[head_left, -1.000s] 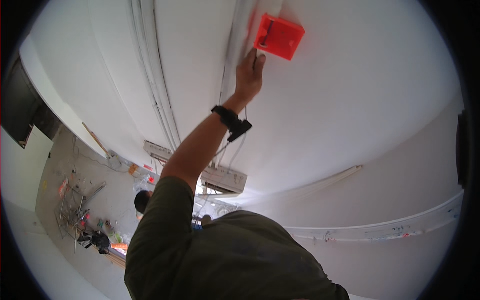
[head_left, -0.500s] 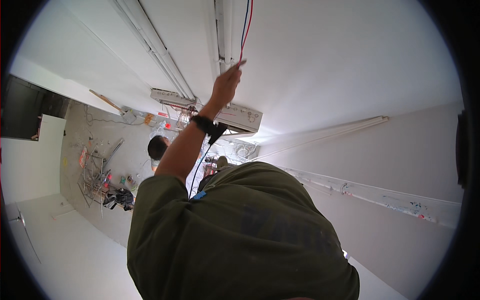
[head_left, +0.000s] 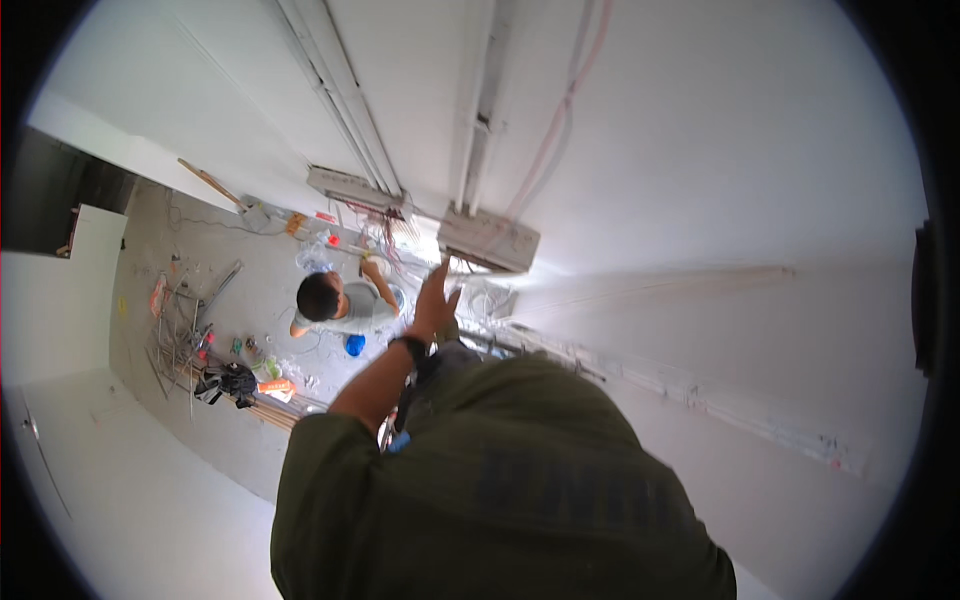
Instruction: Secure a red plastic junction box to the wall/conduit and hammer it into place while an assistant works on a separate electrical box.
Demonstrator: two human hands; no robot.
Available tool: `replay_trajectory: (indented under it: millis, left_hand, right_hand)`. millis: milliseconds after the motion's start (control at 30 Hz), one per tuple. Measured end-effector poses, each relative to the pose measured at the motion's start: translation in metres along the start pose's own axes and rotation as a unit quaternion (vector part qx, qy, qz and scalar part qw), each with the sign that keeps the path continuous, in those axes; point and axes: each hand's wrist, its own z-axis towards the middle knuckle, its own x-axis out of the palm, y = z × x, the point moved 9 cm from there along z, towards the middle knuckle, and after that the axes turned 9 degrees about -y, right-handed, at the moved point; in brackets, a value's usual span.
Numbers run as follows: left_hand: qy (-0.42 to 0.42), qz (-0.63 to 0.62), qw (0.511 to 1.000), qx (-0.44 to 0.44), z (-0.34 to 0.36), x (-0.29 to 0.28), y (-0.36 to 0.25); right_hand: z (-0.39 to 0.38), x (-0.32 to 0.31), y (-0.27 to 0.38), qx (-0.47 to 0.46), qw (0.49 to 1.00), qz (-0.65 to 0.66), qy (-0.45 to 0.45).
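My left hand (head_left: 434, 304), with a black band on its wrist, is raised beside the near end of a grey metal wiring box (head_left: 490, 240) on the wall. Its fingers are stretched out, the thumb stands apart, and nothing shows in the grip. A pair of thin wires (head_left: 568, 98), one reddish and one bluish, hangs blurred down the wall and passes in front of the box. The wires are apart from my fingers. My right hand is not seen; my dark green shirt (head_left: 500, 480) covers the lower middle.
A second wiring box (head_left: 355, 187) with loose red wires hangs to the left, white conduits (head_left: 335, 95) running above it. Below, a co-worker (head_left: 340, 305) in a grey shirt is on the littered floor. A metal frame (head_left: 183, 325) and a black bag (head_left: 232, 382) lie at left.
My left hand has come down from the wires to beside the box. The wires now hang further right. The view has shifted, and more of the co-worker shows.
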Motion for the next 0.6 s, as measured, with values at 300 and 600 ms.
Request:
replay_trajectory:
  millis: [300, 600]
  left_hand:
    - [0.37, 0.244, 0.857, -0.262, -0.234, -0.025, 0.196]
    - [0.203, 0.06, 0.905, -0.369, -0.239, -0.038, 0.118]
  right_hand:
    - [-0.02, -0.106, 0.057, 0.082, 0.988, 0.037, -0.129]
    - [0.118, -0.038, 0.043, 0.056, 0.942, 0.312, 0.111]
